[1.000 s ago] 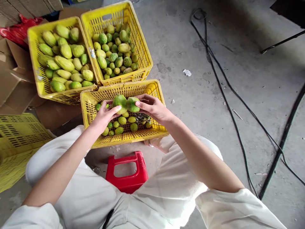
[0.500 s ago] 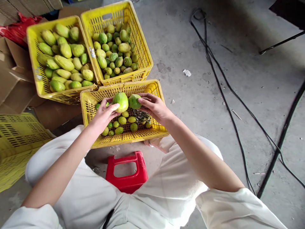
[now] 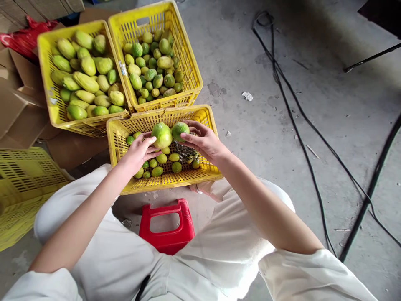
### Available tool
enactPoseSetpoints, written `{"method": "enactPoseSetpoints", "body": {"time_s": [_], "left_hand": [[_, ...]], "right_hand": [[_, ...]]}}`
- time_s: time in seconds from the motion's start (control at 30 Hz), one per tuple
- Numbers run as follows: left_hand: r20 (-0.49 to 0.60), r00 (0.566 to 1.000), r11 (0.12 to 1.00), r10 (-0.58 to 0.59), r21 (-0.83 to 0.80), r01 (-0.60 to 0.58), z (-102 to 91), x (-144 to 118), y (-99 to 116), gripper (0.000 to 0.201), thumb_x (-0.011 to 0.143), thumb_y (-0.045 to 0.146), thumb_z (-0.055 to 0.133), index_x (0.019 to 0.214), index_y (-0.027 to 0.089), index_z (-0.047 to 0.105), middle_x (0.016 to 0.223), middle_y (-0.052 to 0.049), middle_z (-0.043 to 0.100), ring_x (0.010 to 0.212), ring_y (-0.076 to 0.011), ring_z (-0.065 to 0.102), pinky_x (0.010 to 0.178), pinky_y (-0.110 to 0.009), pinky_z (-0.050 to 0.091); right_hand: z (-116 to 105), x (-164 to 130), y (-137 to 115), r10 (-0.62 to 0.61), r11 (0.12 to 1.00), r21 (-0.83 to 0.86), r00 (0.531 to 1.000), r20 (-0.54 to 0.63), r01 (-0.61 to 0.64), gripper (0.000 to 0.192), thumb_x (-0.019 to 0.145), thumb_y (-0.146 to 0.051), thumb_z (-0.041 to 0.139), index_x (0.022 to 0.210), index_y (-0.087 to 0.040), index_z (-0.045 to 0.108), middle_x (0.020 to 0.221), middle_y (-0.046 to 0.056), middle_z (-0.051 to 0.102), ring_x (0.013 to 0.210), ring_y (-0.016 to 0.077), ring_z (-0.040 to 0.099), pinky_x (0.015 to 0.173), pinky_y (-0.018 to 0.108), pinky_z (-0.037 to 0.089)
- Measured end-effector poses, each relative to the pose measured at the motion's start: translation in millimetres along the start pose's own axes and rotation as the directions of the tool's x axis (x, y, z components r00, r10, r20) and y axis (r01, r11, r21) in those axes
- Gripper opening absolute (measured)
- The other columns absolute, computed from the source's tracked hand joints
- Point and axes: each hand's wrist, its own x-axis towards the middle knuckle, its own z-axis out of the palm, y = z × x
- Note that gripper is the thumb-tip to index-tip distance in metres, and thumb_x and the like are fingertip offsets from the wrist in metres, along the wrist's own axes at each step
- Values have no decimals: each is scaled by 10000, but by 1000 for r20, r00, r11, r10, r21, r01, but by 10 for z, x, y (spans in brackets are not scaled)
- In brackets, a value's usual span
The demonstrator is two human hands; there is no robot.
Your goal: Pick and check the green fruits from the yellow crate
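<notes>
My left hand (image 3: 138, 152) holds a large round green fruit (image 3: 162, 134) above the near yellow crate (image 3: 163, 182). Beside it, my right hand (image 3: 205, 142) holds a smaller green fruit (image 3: 179, 130) by the fingertips, almost touching the large one. Under both hands, several small green fruits (image 3: 160, 159) and a scrap of dark netting (image 3: 185, 151) lie on the crate's floor.
Two more yellow crates stand behind: the left one (image 3: 46, 54) full of long green fruits, the right one (image 3: 191, 62) full of smaller round ones. A yellow crate (image 3: 21, 184) and cardboard lie at left. A red stool (image 3: 167, 228) sits between my legs. Black cables (image 3: 300, 113) cross the concrete floor.
Both hands have turned their fruits and shifted slightly right; the small fruit has risen a little in my right fingers.
</notes>
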Motion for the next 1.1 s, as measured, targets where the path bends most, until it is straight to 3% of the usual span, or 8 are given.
{"method": "enactPoseSetpoints", "body": {"time_s": [0.27, 0.53, 0.83, 0.97, 1.1], "left_hand": [[-9, 999, 999, 38, -6, -38, 9, 2, 25, 117, 908, 213, 810, 1018, 191, 778, 1130, -92, 848, 1223, -312, 852, 1131, -501, 720], [47, 997, 996, 62, 58, -64, -64, 28, -1, 355, 825, 326, 986, 1097, 187, 805, 1177, -105, 885, 1131, -322, 884, 1024, -461, 747], [20, 996, 995, 82, 53, -83, -44, 33, -33, 367, 786, 342, 1023, 1015, 194, 778, 1170, -105, 862, 1289, -360, 829, 1099, -532, 718], [15, 997, 997, 77, 28, -77, -41, 41, -46, 316, 785, 309, 1006, 967, 189, 777, 1067, -84, 855, 1267, -355, 837, 1103, -529, 717], [78, 994, 996, 77, 47, -81, -78, 35, -56, 402, 751, 350, 1050, 1033, 173, 825, 1146, -102, 881, 1230, -335, 847, 1077, -487, 725]], "right_hand": [[-21, -40, -71, 28, 999, -40, 1000, 6, -27, 808, 533, -628, 1184, 1169, -268, 839, 1181, 44, 831, 1182, 265, 794, 1091, 443, 697], [-20, -70, -109, -1, 987, -159, 996, 94, 16, 761, 636, -703, 1126, 1204, -257, 886, 1274, 86, 885, 1282, 300, 781, 1157, 463, 634], [-34, -57, -110, -5, 988, -157, 999, 34, 11, 807, 599, -765, 1115, 1191, -261, 898, 1256, 81, 886, 1259, 305, 788, 1086, 429, 642], [-33, -63, -107, 6, 986, -165, 999, 45, 2, 814, 610, -785, 1103, 1204, -267, 897, 1244, 78, 895, 1265, 313, 797, 1083, 444, 654], [-13, -70, -100, 25, 989, -145, 997, 69, -15, 784, 612, -754, 1115, 1185, -265, 897, 1241, 82, 902, 1274, 311, 805, 1114, 451, 650]]}}
